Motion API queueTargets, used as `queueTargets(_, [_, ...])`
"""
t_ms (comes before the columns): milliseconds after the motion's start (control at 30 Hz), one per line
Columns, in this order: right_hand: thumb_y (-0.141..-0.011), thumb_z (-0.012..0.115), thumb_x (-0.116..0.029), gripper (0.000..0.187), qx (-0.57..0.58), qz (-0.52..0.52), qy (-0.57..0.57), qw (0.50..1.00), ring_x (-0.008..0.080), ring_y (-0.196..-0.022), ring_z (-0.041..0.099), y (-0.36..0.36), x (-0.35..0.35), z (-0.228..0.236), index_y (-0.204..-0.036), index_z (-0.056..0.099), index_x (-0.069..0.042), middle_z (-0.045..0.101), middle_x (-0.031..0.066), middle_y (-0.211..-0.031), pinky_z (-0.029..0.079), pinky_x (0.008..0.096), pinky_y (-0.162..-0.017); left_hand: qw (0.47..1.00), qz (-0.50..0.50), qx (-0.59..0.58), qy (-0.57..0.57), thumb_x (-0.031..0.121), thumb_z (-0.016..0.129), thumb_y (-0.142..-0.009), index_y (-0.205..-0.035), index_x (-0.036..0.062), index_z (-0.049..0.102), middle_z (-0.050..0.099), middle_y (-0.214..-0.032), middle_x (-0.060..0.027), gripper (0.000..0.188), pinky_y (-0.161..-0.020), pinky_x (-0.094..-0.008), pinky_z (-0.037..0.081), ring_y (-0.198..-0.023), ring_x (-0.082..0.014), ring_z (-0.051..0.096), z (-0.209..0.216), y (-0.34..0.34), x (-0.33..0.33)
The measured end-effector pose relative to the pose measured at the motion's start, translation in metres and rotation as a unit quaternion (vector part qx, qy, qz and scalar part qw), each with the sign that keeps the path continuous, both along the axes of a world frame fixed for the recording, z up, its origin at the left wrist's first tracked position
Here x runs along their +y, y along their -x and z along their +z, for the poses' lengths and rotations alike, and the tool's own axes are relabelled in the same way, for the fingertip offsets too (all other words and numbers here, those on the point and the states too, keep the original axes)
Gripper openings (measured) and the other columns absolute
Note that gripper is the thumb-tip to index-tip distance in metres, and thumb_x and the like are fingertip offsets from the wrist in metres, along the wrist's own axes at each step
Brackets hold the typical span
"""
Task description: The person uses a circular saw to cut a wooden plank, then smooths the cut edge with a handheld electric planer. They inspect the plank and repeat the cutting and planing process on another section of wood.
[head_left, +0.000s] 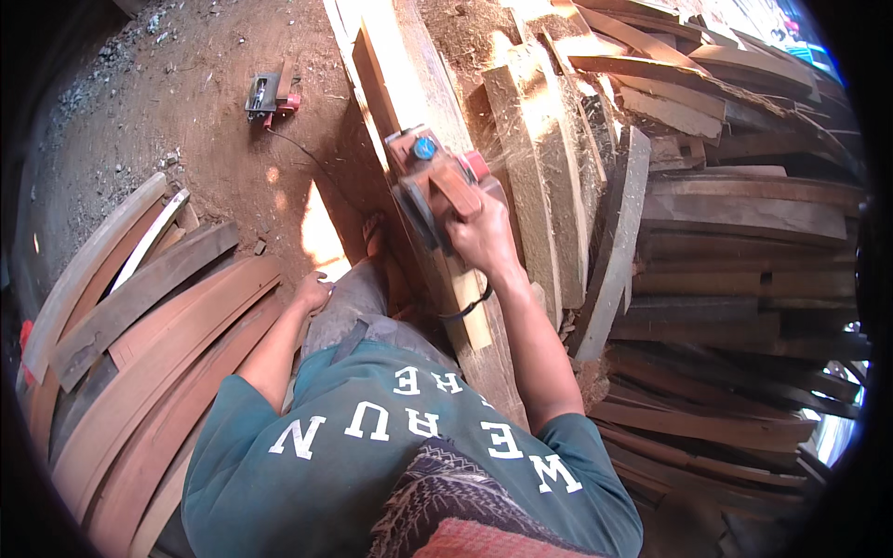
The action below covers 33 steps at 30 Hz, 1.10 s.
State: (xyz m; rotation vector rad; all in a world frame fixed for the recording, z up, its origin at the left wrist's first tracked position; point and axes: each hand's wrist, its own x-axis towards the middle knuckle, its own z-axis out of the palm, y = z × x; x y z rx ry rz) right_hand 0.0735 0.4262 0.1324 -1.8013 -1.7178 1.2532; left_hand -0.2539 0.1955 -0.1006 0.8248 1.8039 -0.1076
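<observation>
My right hand [484, 232] is wrapped around the handle of an electric planer [430, 181], a brown-red tool with a round blue knob on its front end. The planer sits on a long wooden plank [473, 316] that lies over a thicker pale beam [423, 56] running away from me. A dark cord loops across the wood by my right wrist. Lower left, my left hand [314, 291] rests on my bent leg [349, 302] by the knee, holding nothing I can see; its fingers show only in part. Bright sunlight falls beside it.
Another red and grey power tool [272, 98] lies on the dirt floor with a cord trailing from it. Curved planks [186, 316] are stacked at my left. Rough boards [535, 177] and a large pile of curved timber [744, 219] fill the right side.
</observation>
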Motion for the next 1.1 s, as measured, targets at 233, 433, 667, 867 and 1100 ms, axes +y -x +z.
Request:
queueTargets(233, [-0.083,0.067,-0.010,0.026,0.014,0.025,0.012,1.000,0.0445,-0.099,0.076,0.071,0.125,-0.006,-0.106,0.073,0.002,0.076,0.0297,-0.098,0.060,0.0478,-0.090,0.993,0.115,-0.006,0.004,0.025,0.070,-0.095,-0.136,-0.0022,0.070,0.075,-0.128,-0.0253,0.049,-0.105,-0.0409,0.054,-0.119,-0.0349,0.072,-0.028,0.052,0.021])
queueTargets(433, [-0.088,0.064,-0.011,0.026,-0.090,0.126,0.017,0.988,0.0333,-0.088,0.078,0.121,0.204,0.011,-0.108,0.076,-0.001,0.078,0.0218,-0.093,0.062,0.0435,-0.084,0.993,0.107,-0.007,0.044,0.022,0.071,-0.095,-0.134,-0.0059,0.070,0.073,-0.131,-0.0277,0.048,-0.107,-0.0416,0.053,-0.123,-0.0355,0.070,-0.002,0.042,0.018])
queueTargets(667, [-0.089,0.063,-0.014,0.019,0.122,0.029,-0.310,0.942,0.0335,-0.071,0.072,0.188,0.315,-0.028,-0.097,0.078,-0.007,0.075,0.0171,-0.079,0.057,0.0433,-0.070,0.988,0.146,-0.037,-0.020,0.019,0.068,-0.100,-0.138,-0.0062,0.065,0.077,-0.115,-0.0195,0.046,-0.095,-0.0384,0.056,-0.105,-0.0271,0.073,-0.018,0.022,0.008])
queueTargets(867, [-0.089,0.060,-0.009,0.018,0.115,0.108,-0.198,0.967,0.0306,-0.067,0.070,0.175,0.342,-0.031,-0.096,0.076,-0.005,0.072,0.0185,-0.077,0.055,0.0436,-0.065,0.980,0.180,-0.055,-0.068,0.018,0.068,-0.101,-0.137,-0.0053,0.065,0.077,-0.109,-0.0166,0.043,-0.093,-0.0374,0.057,-0.101,-0.0242,0.073,-0.010,-0.016,-0.008])
queueTargets(1100, [-0.088,0.059,-0.006,0.020,0.113,0.144,-0.220,0.958,0.0305,-0.071,0.072,0.119,0.220,-0.027,-0.096,0.076,-0.004,0.074,0.0195,-0.083,0.056,0.0438,-0.067,0.983,0.159,-0.053,-0.076,0.017,0.068,-0.098,-0.133,-0.0058,0.067,0.077,-0.113,-0.0192,0.042,-0.097,-0.0378,0.056,-0.105,-0.0255,0.073,-0.015,-0.073,-0.071])
